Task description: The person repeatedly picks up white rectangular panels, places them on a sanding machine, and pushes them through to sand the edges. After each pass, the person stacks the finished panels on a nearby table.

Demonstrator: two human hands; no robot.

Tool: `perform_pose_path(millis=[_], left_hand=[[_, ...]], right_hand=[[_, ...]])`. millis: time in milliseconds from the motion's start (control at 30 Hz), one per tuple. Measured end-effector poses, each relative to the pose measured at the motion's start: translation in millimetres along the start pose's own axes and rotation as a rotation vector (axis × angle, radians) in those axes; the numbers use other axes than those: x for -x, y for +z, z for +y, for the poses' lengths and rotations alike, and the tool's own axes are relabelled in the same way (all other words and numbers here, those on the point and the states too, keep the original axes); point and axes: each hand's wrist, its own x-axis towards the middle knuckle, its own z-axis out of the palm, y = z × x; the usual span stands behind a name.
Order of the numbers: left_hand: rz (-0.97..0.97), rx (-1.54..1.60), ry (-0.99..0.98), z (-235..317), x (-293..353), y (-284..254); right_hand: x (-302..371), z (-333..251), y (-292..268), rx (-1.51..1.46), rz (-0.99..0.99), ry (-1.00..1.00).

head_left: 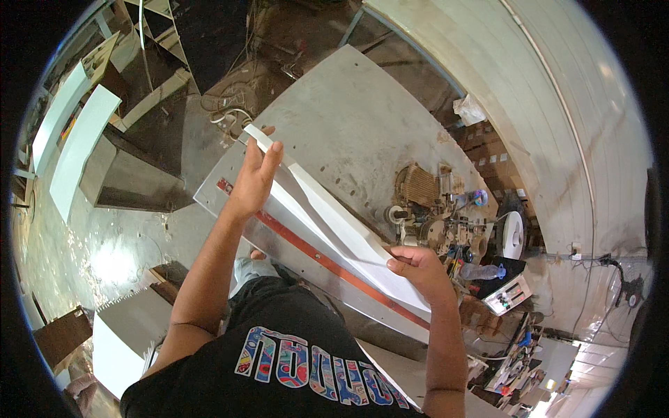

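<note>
You were, by the look of it, at the step of steadying and aligning the long white board over the grey tabletop. The next move seemed to call for an even hold at both ends, so that neither dipped or swung toward the machine on the right.

The board ran slantwise between your hands, beyond the red strip along the tabletop's near side. Your left hand gripped it near its far-left end, thumb and fingers closed about it; your right hand pinched the other end between thumb and fingers, near the machine. Whether the board's underside touched the tabletop, you could not tell from this view.
</note>
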Motion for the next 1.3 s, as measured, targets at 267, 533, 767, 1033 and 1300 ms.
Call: perform_pose_path(millis=[267, 533, 767, 1033, 1300], left_hand=[[-0.028, -0.027, 0.034, -27.8, 1.0, -7.4], [-0.012, 0.016, -0.051, -37.0, -12.8, -10.7], [0.040, 0.121, -0.046, -36.3, -19.5, 0.2], [0.005, 0.171, -0.035, -49.6, -14.7, -11.7], [-0.163, -0.068, 0.194, -122.8, 11.1, -45.2]], right_hand=[[-4.5, -5.0, 21.1, 0.297, 0.176, -0.203], [-1.3, -1.3, 95.1, 0.403, 0.925, -0.765], [50.1, 148.6, 136.3, 0.479, 0.931, -0.727], [79.1, 242.4, 130.7, -0.372, 1.330, -0.096], [59.8, 273.2, 107.9, -0.287, 1.085, 0.087]])
